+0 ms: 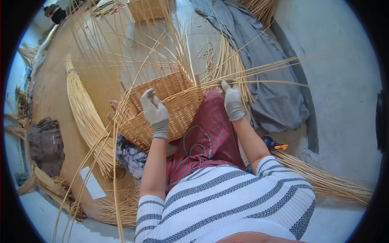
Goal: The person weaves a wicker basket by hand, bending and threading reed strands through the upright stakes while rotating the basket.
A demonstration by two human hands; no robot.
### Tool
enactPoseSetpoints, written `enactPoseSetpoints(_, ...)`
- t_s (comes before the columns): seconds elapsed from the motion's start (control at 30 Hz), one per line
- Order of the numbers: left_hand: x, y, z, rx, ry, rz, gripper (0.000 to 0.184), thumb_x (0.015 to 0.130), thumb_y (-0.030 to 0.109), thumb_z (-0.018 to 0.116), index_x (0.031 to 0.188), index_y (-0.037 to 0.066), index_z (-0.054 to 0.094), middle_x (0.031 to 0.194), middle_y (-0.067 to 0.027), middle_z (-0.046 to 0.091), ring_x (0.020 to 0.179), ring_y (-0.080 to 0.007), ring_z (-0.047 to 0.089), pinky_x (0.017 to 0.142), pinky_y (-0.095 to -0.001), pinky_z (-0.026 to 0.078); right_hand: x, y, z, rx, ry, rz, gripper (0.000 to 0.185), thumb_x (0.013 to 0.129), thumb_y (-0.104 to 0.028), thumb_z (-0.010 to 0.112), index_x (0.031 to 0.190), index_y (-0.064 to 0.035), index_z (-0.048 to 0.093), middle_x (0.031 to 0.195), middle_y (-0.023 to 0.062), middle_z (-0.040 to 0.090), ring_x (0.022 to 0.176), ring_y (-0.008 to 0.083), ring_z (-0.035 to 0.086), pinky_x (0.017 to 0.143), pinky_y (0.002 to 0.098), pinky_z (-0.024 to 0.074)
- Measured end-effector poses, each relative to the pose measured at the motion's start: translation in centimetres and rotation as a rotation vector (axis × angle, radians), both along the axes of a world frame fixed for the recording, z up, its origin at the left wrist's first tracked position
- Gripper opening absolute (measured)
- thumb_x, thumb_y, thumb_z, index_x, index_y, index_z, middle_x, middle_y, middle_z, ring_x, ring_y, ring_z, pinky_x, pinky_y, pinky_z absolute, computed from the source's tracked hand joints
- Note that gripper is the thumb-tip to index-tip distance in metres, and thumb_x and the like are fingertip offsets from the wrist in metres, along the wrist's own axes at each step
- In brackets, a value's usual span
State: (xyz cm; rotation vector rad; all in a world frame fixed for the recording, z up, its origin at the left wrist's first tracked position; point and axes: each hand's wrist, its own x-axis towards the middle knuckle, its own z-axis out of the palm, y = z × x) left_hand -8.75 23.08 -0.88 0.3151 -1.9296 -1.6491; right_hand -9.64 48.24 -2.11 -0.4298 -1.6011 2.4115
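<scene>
Pale canes (pixel 211 84) are held in the right hand's (pixel 232 97) narrow grip, while the left hand (pixel 155 113) is seen half-open over the wicker basket (pixel 182 107).

The wicker basket (pixel 174 111) is rough and matt — woven of woody strands; the grey sheet (pixel 269 77) looks like creased cloth, the floor (pixel 336 81) perhaps smooth concrete.

Illumination is bright and diffuse; the source is outside the view. Shadows are soft and low in contrast. The concrete floor (pixel 344 77) at right reads pale and cool. Fisheye distortion bends the outer area, and black vignetting fills the corners. Blue fringing follows the circular edge. The basket (pixel 172 111) weave is legible; thin upper rods (pixel 156 47) render softly.
</scene>
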Motion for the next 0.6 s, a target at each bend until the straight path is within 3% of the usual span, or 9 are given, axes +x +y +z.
enactPoseSetpoints(0.1,-2.3,4.1,1.7,0.075,-0.527,-0.478,0.013,0.098,0.017,0.059,0.105,0.007,0.06,0.088,-0.0118,0.069,0.082,-0.0179,0.07,0.062,-0.0336,0.055,0.3,0.8,-2.0,-0.082,-0.022,-0.028,0.009,0.095,-0.008,0.066,0.102,-0.0045,0.062,0.092,0.0083,0.071,0.073,0.0108,0.066,0.058,0.0242,0.0522)
enactPoseSetpoints(0.17,-3.5,4.7,0.2,-0.056,-0.564,-0.495,0.013,0.098,0.019,0.06,0.103,0.008,0.061,0.086,-0.0124,0.069,0.077,-0.0188,0.07,0.061,-0.0341,0.055,-2.7,0.3,-1.4,0.49,0.225,-0.036,0.015,0.093,-0.006,0.067,0.106,-0.002,0.061,0.092,0.0092,0.071,0.079,0.0137,0.068,0.068,0.029,0.0558)
enactPoseSetpoints(0.23,-3.8,5.6,-2.7,-0.186,-0.638,-0.531,0.013,0.098,0.021,0.06,0.102,0.008,0.062,0.084,-0.013,0.068,0.072,-0.0198,0.069,0.059,-0.0347,0.054,-7.0,-3.4,1.1,0.557,0.586,0.026,0.021,0.092,-0.007,0.068,0.111,-0.0015,0.061,0.093,0.0094,0.071,0.083,0.0156,0.069,0.076,0.0314,0.0557)
enactPoseSetpoints(0.3,-4.3,5.9,-4.8,-0.376,-0.55,-0.405,0.017,0.098,0.025,0.061,0.098,0.009,0.063,0.079,-0.0135,0.067,0.063,-0.0219,0.069,0.055,-0.036,0.052,-10.0,-5.9,5.8,0.968,0.378,0.272,0.024,0.092,-0.006,0.068,0.115,-0.0049,0.062,0.098,0.0078,0.071,0.09,0.0116,0.068,0.078,0.028,0.0547)
enactPoseSetpoints(0.33,-4.3,5.5,-5.0,-0.356,-0.533,-0.398,0.022,0.098,0.03,0.062,0.093,0.008,0.063,0.075,-0.0133,0.066,0.058,-0.0217,0.067,0.052,-0.0375,0.05,-12.0,-5.3,5.4,0.956,0.384,0.268,0.024,0.092,-0.006,0.068,0.115,-0.0049,0.062,0.098,0.0078,0.071,0.09,0.0116,0.068,0.078,0.028,0.0547)
enactPoseSetpoints(0.4,-4.3,5.0,-4.0,-0.247,-0.587,-0.411,0.023,0.098,0.03,0.062,0.092,0.007,0.062,0.072,-0.012,0.065,0.058,-0.0204,0.067,0.051,-0.0362,0.05,-15.7,-3.1,4.7,0.199,0.41,0.386,0.027,0.104,-0.011,0.049,0.131,-0.0105,0.051,0.085,0.006,0.066,0.085,0.0198,0.069,0.079,0.0325,0.057)
enactPoseSetpoints(0.5,-3.0,5.7,-1.9,-0.029,-0.695,-0.457,0.021,0.097,0.026,0.065,0.098,0.005,0.063,0.076,-0.0091,0.066,0.058,-0.0165,0.066,0.05,-0.0313,0.052,-12.0,0.7,3.4,0.303,0.383,0.057,0.02,0.107,-0.017,0.045,0.127,-0.0129,0.047,0.067,0.0017,0.053,0.062,0.014,0.058,0.061,0.0322,0.0539)
enactPoseSetpoints(0.57,-2.0,5.9,-3.0,0.254,-0.389,-0.39,0.02,0.096,0.02,0.066,0.11,0.007,0.061,0.091,-0.0093,0.067,0.062,-0.0137,0.068,0.047,-0.0285,0.053,-11.3,3.8,-2.7,0.355,0.406,-0.055,0.017,0.107,-0.018,0.045,0.123,-0.0121,0.048,0.064,0.0,0.049,0.055,0.0122,0.054,0.056,0.0321,0.0519)
enactPoseSetpoints(0.6,-0.9,5.8,-3.3,0.092,-0.226,-0.31,0.038,0.092,0.019,0.069,0.128,0.01,0.057,0.109,-0.01,0.065,0.081,-0.0186,0.07,0.068,-0.0369,0.06,-10.9,4.9,-4.0,0.221,0.251,-0.042,0.019,0.107,-0.023,0.045,0.122,-0.0119,0.049,0.063,-0.0004,0.051,0.055,0.012,0.056,0.055,0.0308,0.0529)
